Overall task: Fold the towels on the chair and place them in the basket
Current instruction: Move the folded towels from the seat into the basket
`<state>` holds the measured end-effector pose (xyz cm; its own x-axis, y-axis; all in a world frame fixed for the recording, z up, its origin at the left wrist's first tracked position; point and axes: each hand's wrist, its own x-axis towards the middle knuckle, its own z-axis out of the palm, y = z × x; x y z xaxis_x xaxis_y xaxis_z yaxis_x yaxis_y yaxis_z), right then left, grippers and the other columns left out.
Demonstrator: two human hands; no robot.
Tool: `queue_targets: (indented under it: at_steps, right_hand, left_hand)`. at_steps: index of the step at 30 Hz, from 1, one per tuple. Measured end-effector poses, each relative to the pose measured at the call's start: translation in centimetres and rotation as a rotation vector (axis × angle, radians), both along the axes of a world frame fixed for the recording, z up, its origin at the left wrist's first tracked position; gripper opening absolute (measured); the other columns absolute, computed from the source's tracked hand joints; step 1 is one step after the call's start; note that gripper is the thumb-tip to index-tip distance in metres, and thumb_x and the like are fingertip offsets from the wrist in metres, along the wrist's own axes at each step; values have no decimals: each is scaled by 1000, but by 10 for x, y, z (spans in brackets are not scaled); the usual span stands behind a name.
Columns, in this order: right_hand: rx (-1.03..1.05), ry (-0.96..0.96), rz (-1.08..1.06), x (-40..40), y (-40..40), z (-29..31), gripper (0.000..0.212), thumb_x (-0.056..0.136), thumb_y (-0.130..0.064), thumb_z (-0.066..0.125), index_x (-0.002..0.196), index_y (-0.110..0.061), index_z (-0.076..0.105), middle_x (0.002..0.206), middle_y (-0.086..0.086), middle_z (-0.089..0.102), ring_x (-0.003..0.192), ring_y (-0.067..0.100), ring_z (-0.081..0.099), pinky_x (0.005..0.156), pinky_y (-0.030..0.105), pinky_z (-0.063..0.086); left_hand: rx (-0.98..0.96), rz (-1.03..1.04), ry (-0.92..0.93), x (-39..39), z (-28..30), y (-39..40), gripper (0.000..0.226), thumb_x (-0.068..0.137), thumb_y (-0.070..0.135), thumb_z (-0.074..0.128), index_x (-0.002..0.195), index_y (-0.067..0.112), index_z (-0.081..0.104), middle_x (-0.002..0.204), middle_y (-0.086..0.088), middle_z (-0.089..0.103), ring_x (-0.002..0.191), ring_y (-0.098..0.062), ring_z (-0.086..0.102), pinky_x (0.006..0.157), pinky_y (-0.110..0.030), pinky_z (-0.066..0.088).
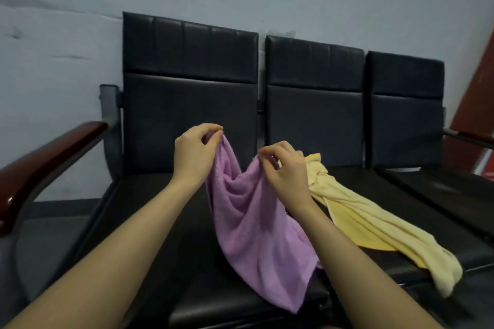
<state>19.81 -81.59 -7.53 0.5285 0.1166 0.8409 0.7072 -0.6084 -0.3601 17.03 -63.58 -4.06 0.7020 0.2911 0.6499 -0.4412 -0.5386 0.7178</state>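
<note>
Both forearms enter from the bottom edge, bare, reaching over the chair (187, 262) seat. Left hand (193, 153) is raised in front of the chair back, thumb and fingertips pinching one top corner of the purple towel (256, 224). Right hand (287, 168) sits just right of it and a bit lower, thumb and forefinger pinching the other top corner, remaining fingers loosely curled. Towel edge sags in a V between the two hands; the rest hangs down, and its lower end drapes onto the seat front. Yellow towel (374, 224) lies crumpled on the seat right of the purple one, partly behind the right hand, trailing toward the front edge. Wooden armrest (45, 163) is at the chair's left. Two more seats continue to the right.
</note>
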Motion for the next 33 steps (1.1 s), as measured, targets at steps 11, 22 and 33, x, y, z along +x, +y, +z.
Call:
queue_targets:
  at_steps: [11, 22, 33]
  right_hand:
    - [97, 443, 283, -28, 50, -75, 13, 89, -10, 64, 98, -13, 72, 93, -5, 70, 89, 10, 66, 85, 33, 54]
    - [-315, 813, -25, -7, 3, -116, 17, 91, -39, 60, 106, -34, 67, 105, -15, 67, 108, 7, 55, 90, 31, 21]
    - [50, 631, 353, -17, -6, -78, 8, 91, -10, 61, 91, -8, 69, 84, -3, 69, 83, 8, 64, 82, 28, 52]
  left_hand:
    - [-54, 139, 347, -49, -92, 67, 25, 94, 10, 55, 116, 13, 68, 119, -4, 65, 109, -15, 58, 94, -27, 45]
    - [372, 4, 510, -41, -132, 9, 33, 92, 38, 57, 119, 21, 66, 124, 7, 57, 118, -12, 48, 100, -29, 22]
    - [172, -27, 304, -48, -132, -28, 22, 89, 28, 65, 108, 20, 72, 103, 8, 63, 101, -12, 58, 98, -34, 38]
